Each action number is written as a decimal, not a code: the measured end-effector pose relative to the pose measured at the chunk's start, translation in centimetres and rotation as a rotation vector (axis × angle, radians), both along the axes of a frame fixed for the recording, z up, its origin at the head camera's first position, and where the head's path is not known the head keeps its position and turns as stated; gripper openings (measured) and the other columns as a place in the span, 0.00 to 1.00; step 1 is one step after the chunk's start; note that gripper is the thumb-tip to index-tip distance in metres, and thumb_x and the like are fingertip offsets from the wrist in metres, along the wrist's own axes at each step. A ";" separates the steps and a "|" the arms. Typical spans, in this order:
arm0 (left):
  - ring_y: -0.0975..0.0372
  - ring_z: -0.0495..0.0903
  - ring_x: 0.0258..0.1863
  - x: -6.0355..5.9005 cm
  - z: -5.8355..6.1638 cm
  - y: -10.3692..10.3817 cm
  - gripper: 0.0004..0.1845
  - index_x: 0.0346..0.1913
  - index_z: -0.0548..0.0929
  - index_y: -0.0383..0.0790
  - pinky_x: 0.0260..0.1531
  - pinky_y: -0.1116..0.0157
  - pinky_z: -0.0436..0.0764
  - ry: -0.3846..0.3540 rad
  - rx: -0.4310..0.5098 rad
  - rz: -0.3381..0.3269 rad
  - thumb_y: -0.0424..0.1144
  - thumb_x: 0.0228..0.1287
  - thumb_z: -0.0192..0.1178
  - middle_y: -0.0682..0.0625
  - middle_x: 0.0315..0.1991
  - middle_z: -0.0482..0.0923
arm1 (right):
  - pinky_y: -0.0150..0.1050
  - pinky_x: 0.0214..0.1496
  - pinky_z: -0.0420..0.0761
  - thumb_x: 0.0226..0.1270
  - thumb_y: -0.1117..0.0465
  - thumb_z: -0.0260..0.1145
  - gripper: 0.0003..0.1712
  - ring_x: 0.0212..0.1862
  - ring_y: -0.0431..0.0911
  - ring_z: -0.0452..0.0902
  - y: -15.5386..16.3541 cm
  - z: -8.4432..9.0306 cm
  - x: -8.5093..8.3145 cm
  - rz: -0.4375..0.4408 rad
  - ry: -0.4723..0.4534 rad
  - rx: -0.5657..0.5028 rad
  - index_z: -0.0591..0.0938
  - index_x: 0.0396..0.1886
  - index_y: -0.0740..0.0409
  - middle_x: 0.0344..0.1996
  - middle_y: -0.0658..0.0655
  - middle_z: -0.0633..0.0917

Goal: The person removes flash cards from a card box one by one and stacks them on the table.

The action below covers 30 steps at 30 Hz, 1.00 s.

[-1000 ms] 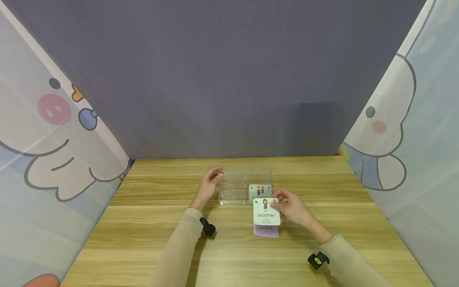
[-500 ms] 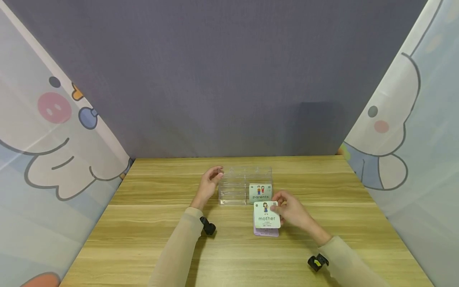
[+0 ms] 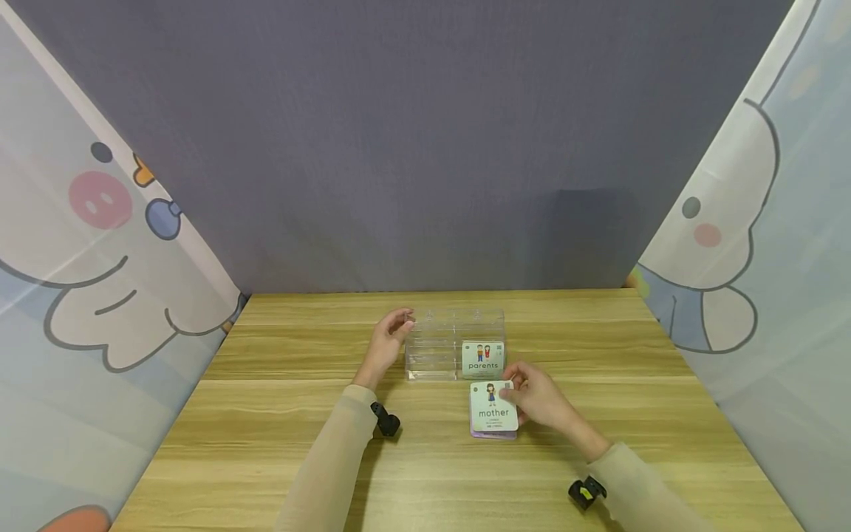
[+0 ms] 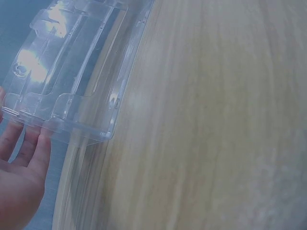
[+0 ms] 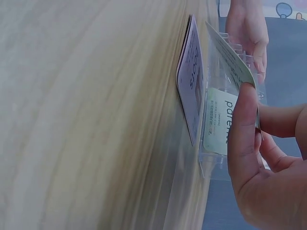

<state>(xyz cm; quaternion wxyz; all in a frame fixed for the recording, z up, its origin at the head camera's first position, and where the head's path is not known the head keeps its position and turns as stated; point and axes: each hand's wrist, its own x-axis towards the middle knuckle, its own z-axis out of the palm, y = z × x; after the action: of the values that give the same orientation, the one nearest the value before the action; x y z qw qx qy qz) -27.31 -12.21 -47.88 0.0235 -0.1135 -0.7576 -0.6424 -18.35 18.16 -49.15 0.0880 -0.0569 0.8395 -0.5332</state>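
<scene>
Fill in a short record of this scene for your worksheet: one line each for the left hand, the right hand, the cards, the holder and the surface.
left hand: touches the clear holder's left end
right hand: pinches the "mother" card
cards: "mother" held over the "boots" card; "parents" card stands in the holder
holder: clear plastic, tiered
surface: wooden table

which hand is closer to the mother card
Right. The right hand pinches the mother card at its right edge; the left hand is off to the left, touching the clear holder.
</scene>
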 end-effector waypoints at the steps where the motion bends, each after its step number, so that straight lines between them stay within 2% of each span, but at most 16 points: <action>1: 0.47 0.78 0.56 0.0 0.0 0.0 0.17 0.65 0.77 0.31 0.55 0.54 0.78 0.000 -0.001 -0.002 0.30 0.77 0.55 0.33 0.56 0.78 | 0.44 0.21 0.84 0.65 0.74 0.68 0.13 0.26 0.48 0.81 -0.1 0.0 0.0 0.002 -0.002 -0.001 0.76 0.46 0.66 0.30 0.59 0.76; 7: 0.45 0.77 0.57 0.0 0.1 0.0 0.18 0.65 0.77 0.31 0.56 0.54 0.77 -0.003 -0.008 -0.008 0.30 0.77 0.55 0.36 0.55 0.79 | 0.43 0.20 0.83 0.65 0.74 0.68 0.12 0.23 0.48 0.80 -0.2 -0.2 0.2 0.014 0.007 0.015 0.76 0.46 0.66 0.28 0.58 0.76; 20: 0.45 0.77 0.56 0.1 0.1 0.1 0.17 0.64 0.77 0.30 0.56 0.53 0.77 -0.004 -0.014 0.013 0.30 0.77 0.55 0.33 0.56 0.79 | 0.40 0.16 0.81 0.63 0.73 0.70 0.12 0.19 0.46 0.76 -0.4 -0.8 0.3 -0.005 0.049 0.117 0.78 0.44 0.65 0.26 0.56 0.75; 24: 0.46 0.76 0.58 -1.1 -1.7 0.0 0.18 0.66 0.76 0.32 0.57 0.52 0.76 -0.017 -0.012 0.026 0.31 0.78 0.55 0.34 0.57 0.78 | 0.36 0.15 0.78 0.62 0.73 0.72 0.11 0.16 0.43 0.73 -0.6 -0.7 0.3 -0.013 0.075 0.200 0.79 0.41 0.63 0.23 0.54 0.74; 27: 0.46 0.76 0.58 -2.0 -3.0 -0.1 0.18 0.66 0.76 0.34 0.58 0.51 0.76 -0.014 -0.009 0.039 0.32 0.78 0.55 0.35 0.57 0.78 | 0.32 0.18 0.73 0.60 0.71 0.74 0.10 0.18 0.41 0.70 -0.7 -0.6 0.3 -0.009 0.117 0.279 0.80 0.38 0.60 0.21 0.52 0.73; 30: 0.47 0.77 0.57 -2.2 -3.5 -0.1 0.18 0.66 0.77 0.37 0.58 0.51 0.76 -0.006 0.001 0.048 0.35 0.78 0.56 0.35 0.57 0.78 | 0.32 0.23 0.68 0.59 0.70 0.75 0.10 0.22 0.41 0.67 -0.8 -0.6 0.2 -0.004 0.148 0.340 0.81 0.36 0.58 0.21 0.50 0.73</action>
<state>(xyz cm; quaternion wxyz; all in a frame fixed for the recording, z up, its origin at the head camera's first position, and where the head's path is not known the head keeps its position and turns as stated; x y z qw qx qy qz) -29.49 -12.30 -51.35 0.0368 -0.0936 -0.7598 -0.6424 -18.18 17.40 -49.74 0.0334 -0.0786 0.9219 -0.3780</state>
